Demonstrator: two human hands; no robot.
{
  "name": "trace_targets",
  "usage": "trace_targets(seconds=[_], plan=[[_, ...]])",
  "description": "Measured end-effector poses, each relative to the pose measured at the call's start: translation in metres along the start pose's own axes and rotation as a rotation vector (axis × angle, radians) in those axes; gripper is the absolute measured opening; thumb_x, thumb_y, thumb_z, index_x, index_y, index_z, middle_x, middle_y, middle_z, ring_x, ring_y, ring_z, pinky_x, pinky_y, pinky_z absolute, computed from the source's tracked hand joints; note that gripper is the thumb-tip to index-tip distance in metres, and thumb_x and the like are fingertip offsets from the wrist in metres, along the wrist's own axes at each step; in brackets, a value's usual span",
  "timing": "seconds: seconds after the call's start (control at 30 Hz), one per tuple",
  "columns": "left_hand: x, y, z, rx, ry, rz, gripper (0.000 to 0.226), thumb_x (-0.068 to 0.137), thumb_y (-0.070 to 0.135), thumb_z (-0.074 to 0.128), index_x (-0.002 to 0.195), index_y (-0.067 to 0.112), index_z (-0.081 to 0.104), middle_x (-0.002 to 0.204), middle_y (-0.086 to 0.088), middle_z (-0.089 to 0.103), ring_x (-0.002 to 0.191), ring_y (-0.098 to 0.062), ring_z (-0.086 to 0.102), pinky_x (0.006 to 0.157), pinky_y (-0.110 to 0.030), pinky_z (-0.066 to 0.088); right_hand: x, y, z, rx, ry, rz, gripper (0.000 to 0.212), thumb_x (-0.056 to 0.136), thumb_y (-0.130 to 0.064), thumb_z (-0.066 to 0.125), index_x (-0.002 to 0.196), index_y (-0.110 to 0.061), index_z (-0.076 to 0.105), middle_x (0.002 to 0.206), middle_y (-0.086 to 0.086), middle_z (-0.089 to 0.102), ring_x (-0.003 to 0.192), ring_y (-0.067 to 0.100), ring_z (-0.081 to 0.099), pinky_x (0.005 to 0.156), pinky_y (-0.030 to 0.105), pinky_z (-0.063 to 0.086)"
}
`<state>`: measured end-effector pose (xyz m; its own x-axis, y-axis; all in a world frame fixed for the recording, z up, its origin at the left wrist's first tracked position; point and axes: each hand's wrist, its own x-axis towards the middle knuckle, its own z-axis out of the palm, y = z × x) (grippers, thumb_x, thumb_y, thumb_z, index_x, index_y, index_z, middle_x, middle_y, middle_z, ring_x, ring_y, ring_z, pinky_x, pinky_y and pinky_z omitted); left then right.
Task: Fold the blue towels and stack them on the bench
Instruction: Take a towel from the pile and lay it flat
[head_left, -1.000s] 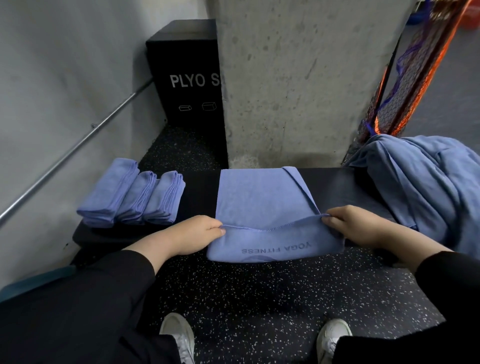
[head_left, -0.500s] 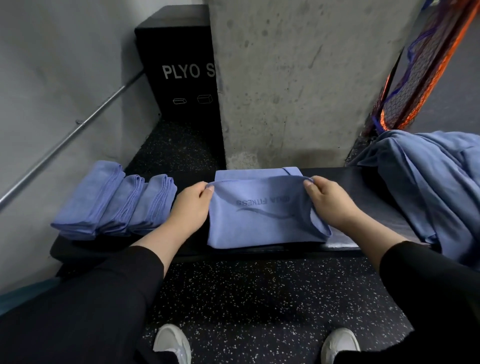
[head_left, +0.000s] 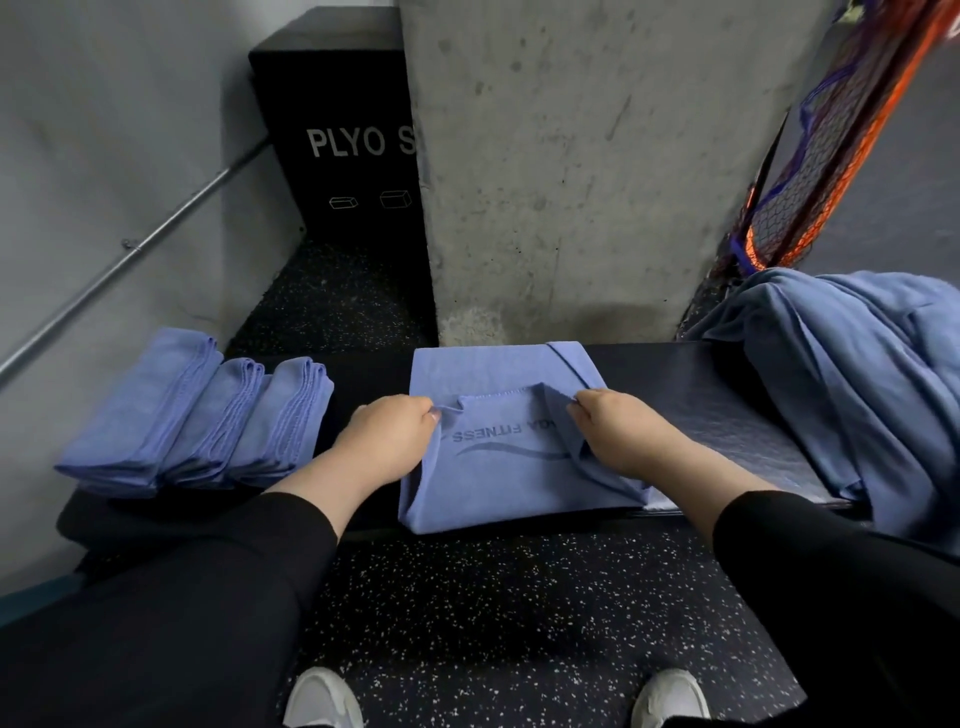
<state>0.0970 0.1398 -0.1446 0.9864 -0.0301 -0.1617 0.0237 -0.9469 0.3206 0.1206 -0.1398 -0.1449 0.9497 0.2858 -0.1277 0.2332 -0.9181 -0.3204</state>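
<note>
A blue towel (head_left: 498, 483) with dark "FITNESS" lettering lies partly folded in the middle of the black bench (head_left: 727, 410). My left hand (head_left: 389, 441) pinches the upper left corner of the folded-over flap. My right hand (head_left: 618, 431) pinches the flap's upper right corner. The flap's edge sits about halfway up the towel. Three folded blue towels (head_left: 197, 415) lie side by side, overlapping, on the bench's left end. A heap of unfolded blue towels (head_left: 852, 374) covers the bench's right end.
A concrete pillar (head_left: 571, 171) rises right behind the bench. A black plyo box (head_left: 337, 140) stands behind it to the left, beside a grey wall with a metal rail (head_left: 135, 249). An orange and blue net (head_left: 821, 145) hangs at the right. My shoes (head_left: 322, 701) stand on speckled flooring.
Both hands lifted the towel's near edge, which hung over the bench front, and carried it away from me over the towel. The lettering now faces up on the folded flap.
</note>
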Motion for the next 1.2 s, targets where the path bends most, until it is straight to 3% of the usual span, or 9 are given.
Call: trace_targets(seconds=[0.2, 0.37, 0.53, 0.63, 0.73, 0.83, 0.93, 1.07, 1.2], plan=[[-0.036, 0.003, -0.010, 0.039, -0.102, 0.062, 0.042, 0.107, 0.036, 0.038, 0.070, 0.019, 0.044, 0.073, 0.001, 0.053, 0.066, -0.016, 0.049, 0.056, -0.032, 0.030, -0.026, -0.015, -0.015, -0.098, -0.155, 0.031, 0.034, 0.108, -0.030, 0.033, 0.107, -0.009, 0.060, 0.104, 0.014, 0.065, 0.084, 0.028, 0.052, 0.076, 0.037, 0.043], [-0.063, 0.004, -0.020, -0.022, -0.157, 0.073, 0.039, 0.104, 0.033, 0.043, 0.070, 0.015, 0.048, 0.073, 0.003, 0.055, 0.067, -0.014, 0.049, 0.060, -0.033, 0.035, -0.051, -0.019, -0.027, -0.095, -0.235, 0.004, 0.035, 0.106, -0.027, 0.035, 0.076, -0.013, 0.045, 0.086, 0.008, 0.057, 0.082, 0.026, 0.048, 0.070, 0.035, 0.033], [-0.061, 0.003, -0.026, -0.702, -0.048, 0.019, 0.038, 0.100, 0.024, 0.051, 0.064, 0.016, 0.060, 0.062, 0.008, 0.056, 0.059, -0.006, 0.050, 0.068, -0.034, 0.040, -0.046, -0.010, -0.034, 0.489, 0.061, 0.063, 0.042, 0.090, -0.041, 0.045, 0.079, -0.001, 0.055, 0.069, -0.003, 0.051, 0.068, 0.013, 0.044, 0.065, 0.038, 0.039], [-0.043, 0.003, -0.030, -1.046, 0.130, -0.059, 0.030, 0.096, 0.032, 0.051, 0.077, 0.030, 0.074, 0.073, 0.011, 0.069, 0.074, -0.008, 0.061, 0.077, -0.039, 0.046, -0.033, -0.012, -0.038, 0.778, 0.235, 0.125, 0.037, 0.094, -0.034, 0.046, 0.075, -0.002, 0.050, 0.066, -0.002, 0.043, 0.064, 0.014, 0.038, 0.064, 0.035, 0.032], [-0.023, 0.001, -0.023, -0.764, 0.247, -0.092, 0.033, 0.100, 0.038, 0.046, 0.091, 0.015, 0.067, 0.088, -0.009, 0.070, 0.086, -0.022, 0.065, 0.080, -0.046, 0.051, -0.015, -0.017, -0.029, 0.541, 0.256, 0.079, 0.035, 0.101, -0.028, 0.046, 0.076, -0.004, 0.054, 0.065, 0.005, 0.054, 0.066, 0.020, 0.047, 0.064, 0.035, 0.037], [-0.004, 0.003, -0.009, -0.352, 0.208, -0.043, 0.032, 0.107, 0.030, 0.041, 0.097, 0.010, 0.064, 0.092, -0.009, 0.068, 0.090, -0.031, 0.062, 0.076, -0.041, 0.046, 0.007, -0.023, -0.008, 0.239, 0.128, 0.001, 0.035, 0.104, -0.034, 0.040, 0.079, -0.015, 0.054, 0.076, 0.004, 0.063, 0.078, 0.029, 0.058, 0.068, 0.038, 0.043], [0.017, 0.001, 0.010, -0.144, 0.051, 0.057, 0.034, 0.108, 0.022, 0.043, 0.135, 0.014, 0.062, 0.146, -0.005, 0.056, 0.136, -0.022, 0.049, 0.111, -0.034, 0.036, 0.027, -0.023, 0.013, 0.066, 0.041, -0.079, 0.035, 0.107, -0.034, 0.034, 0.114, -0.017, 0.064, 0.115, 0.004, 0.069, 0.105, 0.028, 0.062, 0.087, 0.039, 0.048], [0.033, -0.009, 0.024, 0.094, -0.024, 0.116, 0.047, 0.107, 0.016, 0.044, 0.153, 0.026, 0.042, 0.167, 0.005, 0.024, 0.152, -0.010, 0.022, 0.123, -0.035, 0.017, 0.045, -0.004, 0.025, -0.077, 0.015, -0.053, 0.035, 0.107, -0.027, 0.032, 0.131, -0.017, 0.055, 0.145, -0.001, 0.051, 0.131, 0.020, 0.049, 0.109, 0.039, 0.032], [0.038, -0.009, 0.029, 0.198, 0.008, 0.117, 0.043, 0.108, 0.022, 0.041, 0.150, 0.030, 0.045, 0.166, 0.005, 0.025, 0.152, -0.009, 0.024, 0.121, -0.036, 0.020, 0.055, 0.020, 0.027, -0.267, 0.018, 0.246, 0.035, 0.102, -0.020, 0.031, 0.130, -0.019, 0.051, 0.152, 0.011, 0.038, 0.146, 0.028, 0.027, 0.115, 0.068, 0.006]])
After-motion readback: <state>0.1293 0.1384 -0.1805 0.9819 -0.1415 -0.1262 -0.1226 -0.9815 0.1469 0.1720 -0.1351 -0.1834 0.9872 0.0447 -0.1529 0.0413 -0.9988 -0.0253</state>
